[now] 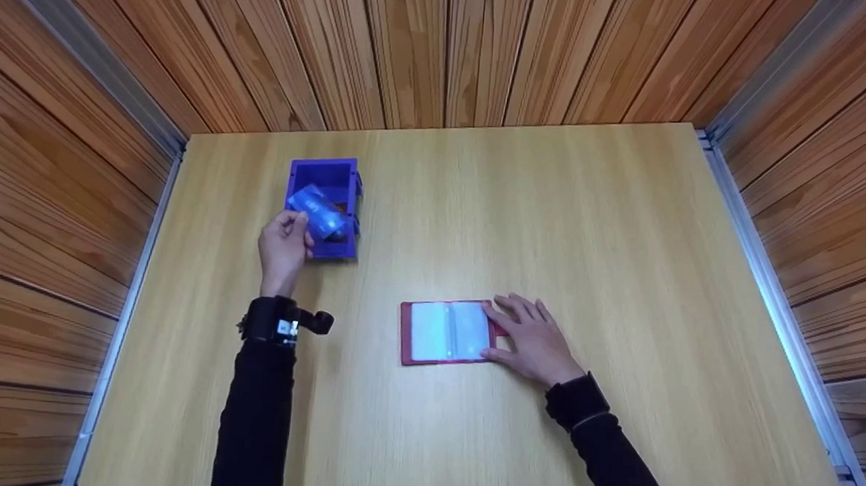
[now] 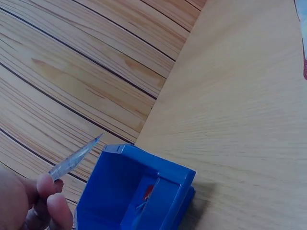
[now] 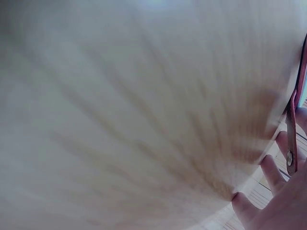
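Observation:
My left hand (image 1: 284, 247) pinches a thin, glossy, blue-looking card (image 1: 318, 210) by its near end. The card is tilted over a blue plastic bin (image 1: 323, 163); in the left wrist view the card (image 2: 74, 160) appears nearly edge-on. On the table lies an open red card holder (image 1: 406, 340) with clear sleeves. At its right edge, my right hand (image 1: 536, 343) rests with spread fingers, thumb and index touching the holder. A red strap (image 3: 291, 139) with a metal snap shows by the fingers in the right wrist view.
Inside the bin lies a small red item (image 2: 148, 191), mostly hidden. Wood-plank walls (image 1: 415, 46) and metal rails (image 1: 779, 242) border the wooden table (image 1: 525, 203). The bin stands near the table's back left.

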A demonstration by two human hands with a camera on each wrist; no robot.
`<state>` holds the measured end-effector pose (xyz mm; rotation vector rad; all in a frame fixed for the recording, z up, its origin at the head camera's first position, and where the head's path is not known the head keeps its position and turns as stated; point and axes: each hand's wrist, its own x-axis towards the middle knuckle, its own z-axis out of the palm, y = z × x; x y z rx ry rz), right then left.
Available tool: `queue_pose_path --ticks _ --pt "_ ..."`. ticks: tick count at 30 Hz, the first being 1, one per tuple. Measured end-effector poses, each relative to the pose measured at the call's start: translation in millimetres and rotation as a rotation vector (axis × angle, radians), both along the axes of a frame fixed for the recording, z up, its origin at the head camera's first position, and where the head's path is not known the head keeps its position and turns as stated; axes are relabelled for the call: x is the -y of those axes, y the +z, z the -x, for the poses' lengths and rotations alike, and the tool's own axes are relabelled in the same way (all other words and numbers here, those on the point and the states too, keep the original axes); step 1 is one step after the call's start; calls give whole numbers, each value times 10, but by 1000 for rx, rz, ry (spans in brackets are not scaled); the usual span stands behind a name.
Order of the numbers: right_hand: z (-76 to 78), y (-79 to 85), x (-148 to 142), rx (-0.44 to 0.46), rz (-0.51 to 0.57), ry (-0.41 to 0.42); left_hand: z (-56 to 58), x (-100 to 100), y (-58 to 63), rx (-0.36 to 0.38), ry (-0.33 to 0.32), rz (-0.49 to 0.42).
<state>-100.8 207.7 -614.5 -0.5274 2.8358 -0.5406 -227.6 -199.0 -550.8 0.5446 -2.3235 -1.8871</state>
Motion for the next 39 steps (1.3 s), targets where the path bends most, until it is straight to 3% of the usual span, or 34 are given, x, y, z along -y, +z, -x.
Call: queue_pose_path --ticks 5,16,23,29,39 --pt "-3 -2 3 -11 18 6 50 35 -12 41 51 94" --pt "-16 4 7 8 12 7 129 61 -57 147 35 345" --pt "-6 5 -1 30 -1 -6 220 51 -96 201 15 384" --pt "-3 7 0 21 -8 -2 298 20 -164 265 24 469" --pt "-18 12 -11 16 5 -4 361 -121 -236 328 14 535"
